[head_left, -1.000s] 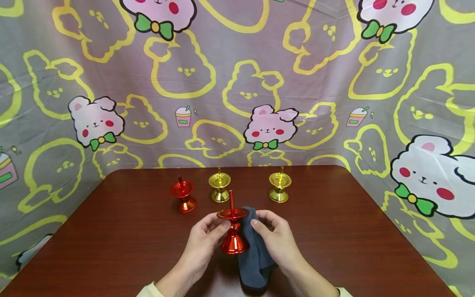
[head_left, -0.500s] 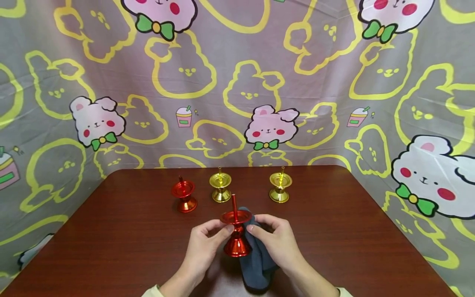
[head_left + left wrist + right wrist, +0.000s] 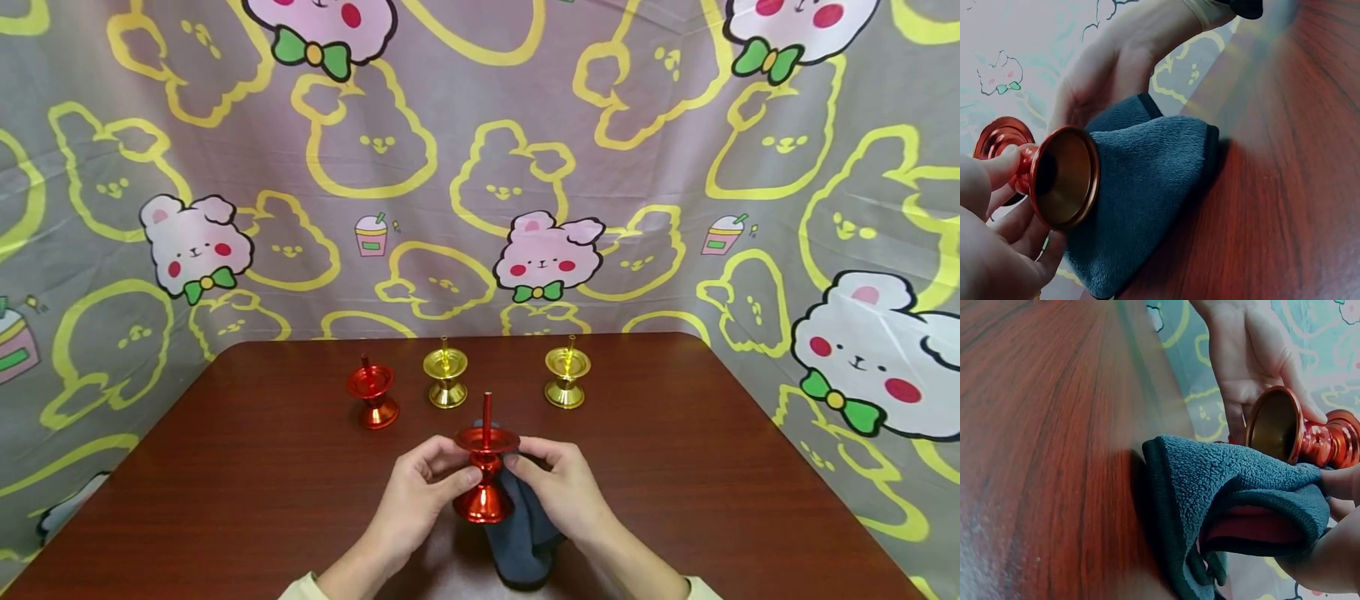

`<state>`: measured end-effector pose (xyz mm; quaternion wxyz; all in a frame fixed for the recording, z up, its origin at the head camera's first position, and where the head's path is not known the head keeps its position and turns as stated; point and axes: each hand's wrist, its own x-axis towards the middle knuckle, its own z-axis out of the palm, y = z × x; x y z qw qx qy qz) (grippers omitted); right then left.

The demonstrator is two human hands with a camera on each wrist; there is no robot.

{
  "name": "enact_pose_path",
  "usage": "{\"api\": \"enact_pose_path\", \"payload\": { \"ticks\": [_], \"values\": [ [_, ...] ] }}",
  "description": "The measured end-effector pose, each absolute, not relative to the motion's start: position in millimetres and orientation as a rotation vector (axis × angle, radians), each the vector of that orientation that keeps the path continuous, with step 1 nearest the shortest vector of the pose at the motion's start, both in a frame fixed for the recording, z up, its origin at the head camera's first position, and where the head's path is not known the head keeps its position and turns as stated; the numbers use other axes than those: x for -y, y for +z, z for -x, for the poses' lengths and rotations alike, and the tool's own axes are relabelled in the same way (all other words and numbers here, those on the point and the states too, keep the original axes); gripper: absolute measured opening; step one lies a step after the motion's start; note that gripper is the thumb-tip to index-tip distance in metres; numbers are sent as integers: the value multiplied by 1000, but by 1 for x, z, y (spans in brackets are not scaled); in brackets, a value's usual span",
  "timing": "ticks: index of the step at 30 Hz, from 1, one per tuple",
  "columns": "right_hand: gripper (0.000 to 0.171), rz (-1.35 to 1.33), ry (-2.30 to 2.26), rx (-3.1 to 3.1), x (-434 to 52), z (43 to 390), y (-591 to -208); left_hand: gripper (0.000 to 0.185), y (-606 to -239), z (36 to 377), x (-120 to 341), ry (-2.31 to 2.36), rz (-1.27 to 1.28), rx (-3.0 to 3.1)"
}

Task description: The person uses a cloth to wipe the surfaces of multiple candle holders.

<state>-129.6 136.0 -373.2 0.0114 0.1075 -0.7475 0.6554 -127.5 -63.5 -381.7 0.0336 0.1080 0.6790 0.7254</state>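
Note:
A shiny red candle holder [image 3: 484, 500], with a dish top, a thin upright rod and a flared foot, is held upright over the front of the table. My left hand [image 3: 420, 492] grips its narrow stem from the left, thumb in front. In the left wrist view the hollow underside of its foot [image 3: 1063, 178] faces the camera. My right hand [image 3: 566, 492] pinches a dark blue-grey cloth [image 3: 521, 533] against the holder's right side, just below the dish. The cloth [image 3: 1210, 475] hangs down in folds, and its upper part is partly hidden behind the holder.
Another red candle holder [image 3: 373, 400] stands at the back left of the brown table [image 3: 247, 492]. Two gold candle holders stand farther back, one left of centre [image 3: 447, 387] and one to the right [image 3: 565, 385]. A patterned curtain [image 3: 450, 183] surrounds the table's far sides.
Both the red candle holder and my left hand have shifted a little right and slightly down. My right hand has come closer to the stem with the cloth. The standing holders have stayed put.

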Motion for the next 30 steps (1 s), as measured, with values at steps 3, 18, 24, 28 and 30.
{"api": "enact_pose_path", "payload": {
  "ticks": [3, 18, 24, 28, 30],
  "values": [
    [21, -367, 2026, 2330, -137, 130, -374, 28, -382, 130, 65, 2216, -364, -2025],
    [16, -341, 1919, 2308, -138, 130, -375, 37, -385, 131, 67, 2159, -418, -1994],
    [15, -361, 1851, 2297, -137, 127, -375, 34, -385, 131, 66, 2151, -464, -2021],
    [15, -368, 1806, 2281, -135, 126, -376, 37, -385, 131, 65, 2160, -466, -2023],
    [15, -380, 1785, 2271, -135, 126, -377, 38, -385, 130, 65, 2163, -473, -2027]
  ]
}}
